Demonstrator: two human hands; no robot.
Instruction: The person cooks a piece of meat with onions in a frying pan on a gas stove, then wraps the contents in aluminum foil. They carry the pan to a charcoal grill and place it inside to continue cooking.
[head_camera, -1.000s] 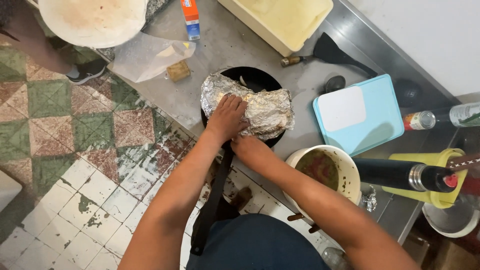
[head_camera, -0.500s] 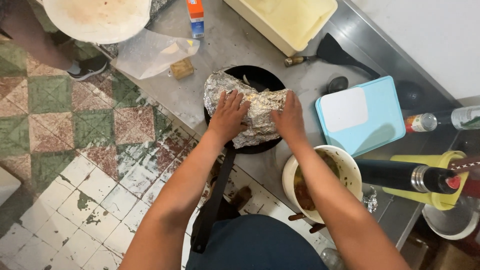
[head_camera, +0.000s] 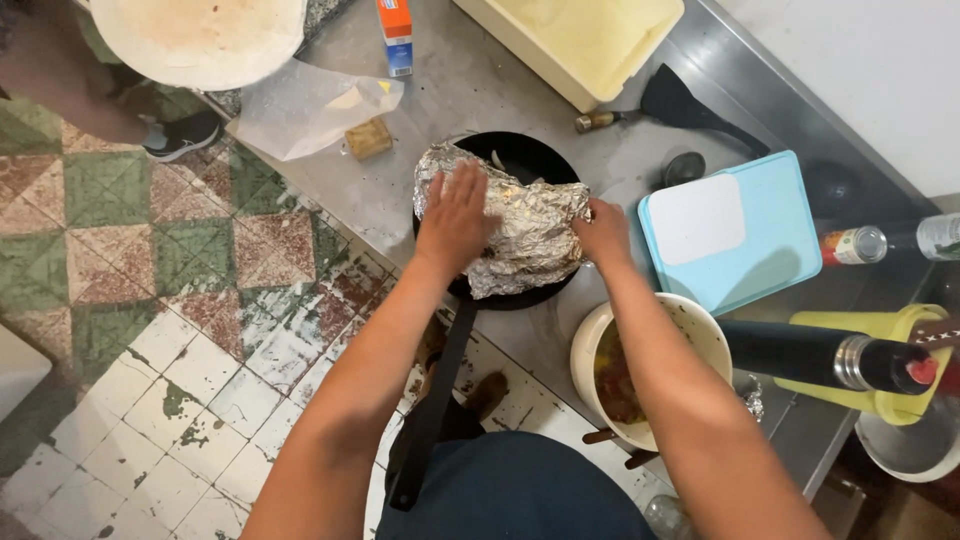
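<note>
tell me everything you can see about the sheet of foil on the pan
The foil sheet is silver, shiny and heavily crinkled, looking like thin aluminium. It lies bunched and rumpled over the black frying pan, covering most of its middle while the dark rim shows at the top and bottom. The left hand presses flat on its left part, fingers spread, and the right hand grips its right edge. The pan sits on a grey metal counter, its long handle pointing toward the person.

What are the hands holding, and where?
Crumpled foil over a black pan. Left hand lies flat on its top; right hand grips its right edge.
</note>
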